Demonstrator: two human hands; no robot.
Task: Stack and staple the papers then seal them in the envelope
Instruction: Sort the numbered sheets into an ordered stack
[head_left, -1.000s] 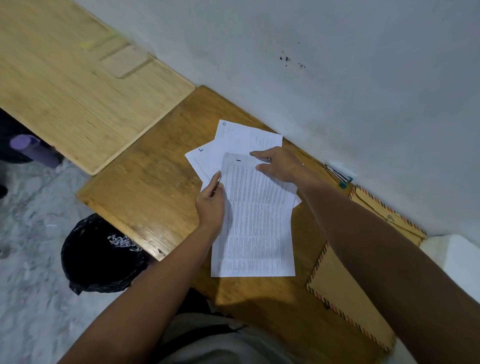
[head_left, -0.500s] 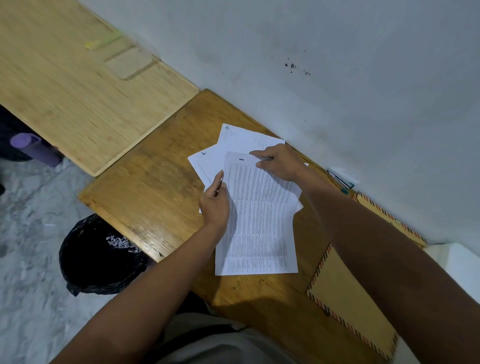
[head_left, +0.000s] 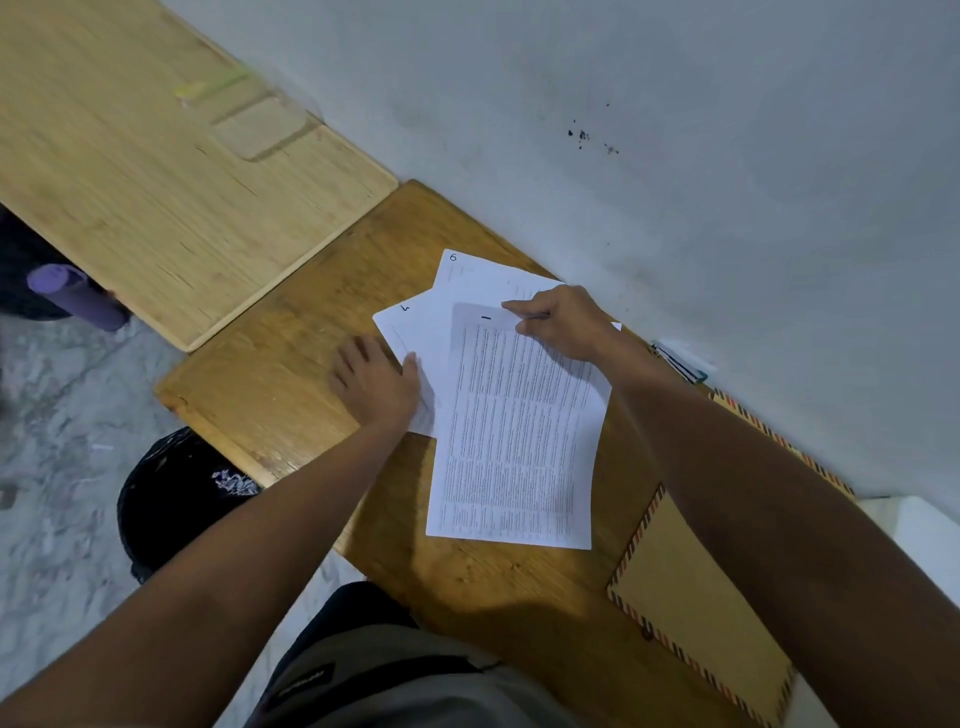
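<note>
Several white papers lie fanned on the brown wooden table (head_left: 270, 395). The top printed sheet (head_left: 514, 441) is marked "1"; under it show a sheet marked "6" (head_left: 467, 275) and another sheet's corner (head_left: 410, 327). My right hand (head_left: 563, 325) pinches the top edge of the printed sheet. My left hand (head_left: 374, 384) rests flat on the table at the papers' left edge, thumb touching the lower sheets. A brown envelope (head_left: 696, 613) with a striped border lies at the right, partly under my right arm. A small teal-and-dark object (head_left: 680, 361) lies by the wall; I cannot tell what it is.
A lighter wooden table (head_left: 156, 182) adjoins at the left. A black bin bag (head_left: 176, 499) stands on the floor below the table's edge, and a purple cylinder (head_left: 78, 296) lies farther left. The grey wall (head_left: 675, 156) runs along the table's back.
My left hand has let go of the printed sheet's left edge and slid left onto the table, fingers spread. My right hand stays at the sheet's top edge.
</note>
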